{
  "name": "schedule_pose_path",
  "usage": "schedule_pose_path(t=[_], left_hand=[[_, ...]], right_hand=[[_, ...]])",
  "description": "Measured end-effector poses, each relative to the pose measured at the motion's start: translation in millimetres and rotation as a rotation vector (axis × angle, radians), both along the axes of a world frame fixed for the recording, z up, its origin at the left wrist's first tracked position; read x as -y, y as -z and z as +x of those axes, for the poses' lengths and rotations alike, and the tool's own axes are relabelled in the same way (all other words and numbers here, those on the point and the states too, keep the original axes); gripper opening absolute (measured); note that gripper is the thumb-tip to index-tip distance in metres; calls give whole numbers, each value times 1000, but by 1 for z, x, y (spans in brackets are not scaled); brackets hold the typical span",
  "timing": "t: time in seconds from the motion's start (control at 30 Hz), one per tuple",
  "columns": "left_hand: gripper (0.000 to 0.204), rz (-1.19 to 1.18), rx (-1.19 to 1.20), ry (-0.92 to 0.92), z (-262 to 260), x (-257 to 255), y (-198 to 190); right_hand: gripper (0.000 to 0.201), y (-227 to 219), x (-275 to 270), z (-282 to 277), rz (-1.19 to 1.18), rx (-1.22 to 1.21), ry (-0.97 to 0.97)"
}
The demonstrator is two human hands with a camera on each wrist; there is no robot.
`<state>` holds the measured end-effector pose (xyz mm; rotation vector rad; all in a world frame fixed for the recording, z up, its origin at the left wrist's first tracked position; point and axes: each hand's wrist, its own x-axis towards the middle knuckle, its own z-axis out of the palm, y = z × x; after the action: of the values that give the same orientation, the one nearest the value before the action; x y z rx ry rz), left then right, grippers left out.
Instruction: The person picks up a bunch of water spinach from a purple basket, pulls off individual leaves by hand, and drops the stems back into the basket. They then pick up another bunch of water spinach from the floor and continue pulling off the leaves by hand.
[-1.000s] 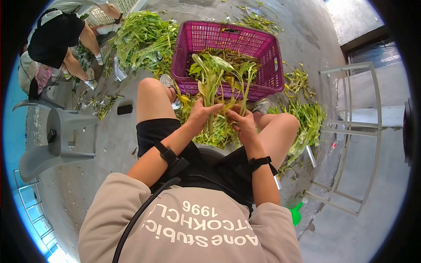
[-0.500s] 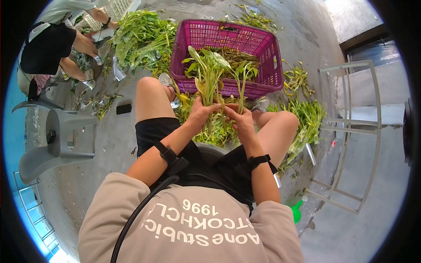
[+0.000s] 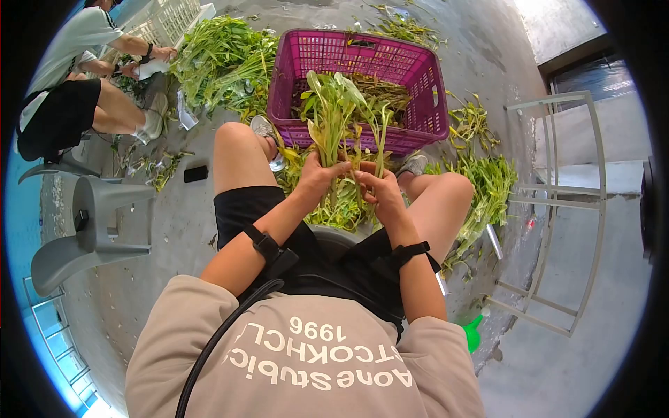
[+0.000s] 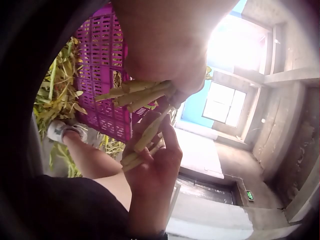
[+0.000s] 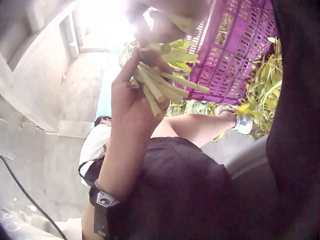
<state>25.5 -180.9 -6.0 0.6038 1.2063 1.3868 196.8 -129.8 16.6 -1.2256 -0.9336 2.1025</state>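
My left hand (image 3: 319, 178) grips a bunch of leafy green vegetable stalks (image 3: 330, 125), leaves up, in front of the purple crate. Several pale cut ends (image 5: 156, 94) stick out below that hand in the right wrist view. Close beside it, my right hand (image 3: 382, 192) holds a thinner leafy stalk (image 3: 378, 132). Fingertips of both hands come together between the two bunches. In the left wrist view, pale stalks (image 4: 148, 135) lie across the right hand's fingers, and the near hand above is blurred.
The purple crate (image 3: 284, 80) with cut stalks inside stands ahead of my knees. Piles of greens (image 3: 226, 59) lie left of it and at the right (image 3: 481, 195). A grey chair (image 3: 94, 209), a phone (image 3: 196, 173) and a metal frame (image 3: 599, 174) surround me. Another person (image 3: 77, 90) works at upper left.
Both hands stay close together with their stalks, the right fingers shifting slightly at the stems. At upper left, the other person has come further into view, with arms reaching forward.
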Motion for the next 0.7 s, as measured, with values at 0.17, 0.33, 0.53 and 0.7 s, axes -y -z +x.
schedule_pose_path(t=[0.17, 0.33, 0.53, 0.7], left_hand=[[30, -19, 20, -7, -1, 0, 0], [27, -61, 102, -31, -2, 0, 0], [27, -71, 15, -119, -2, -1, -5], [33, -104, -2, -372, -13, -4, 7]], right_hand=[[28, -3, 2, -2, 96, 46, 26], [25, -1, 1, -1, 161, 92, 19], [23, 3, 0, 0, 189, 84, 58], [15, 4, -1, 0, 181, -3, 197]])
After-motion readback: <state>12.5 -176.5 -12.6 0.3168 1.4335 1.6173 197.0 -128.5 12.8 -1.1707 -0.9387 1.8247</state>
